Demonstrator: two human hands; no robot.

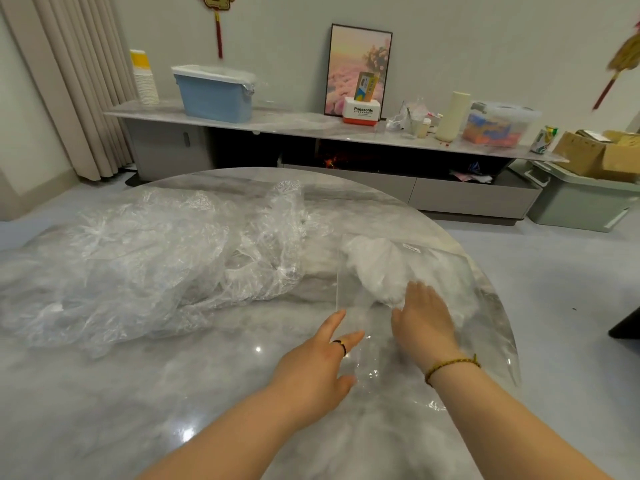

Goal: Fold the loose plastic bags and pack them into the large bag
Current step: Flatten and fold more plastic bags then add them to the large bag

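A large clear flat bag (440, 271) lies on the right part of the round marble table (173, 393), with white crumpled plastic (377, 268) inside it. My right hand (424, 317) lies flat on this bag, fingers straight, pressing near the white plastic. My left hand (318, 362) rests on the bag's near left edge with fingers extended; a dark ring is on one finger. A big heap of loose crumpled clear bags (145, 261) covers the left half of the table, apart from both hands.
Behind the table runs a low TV cabinet (294, 124) with a blue bin (216, 95), paper cups (145, 77), a picture frame (358, 69) and clutter. A grey crate (581, 202) with cardboard boxes stands at the right on the floor.
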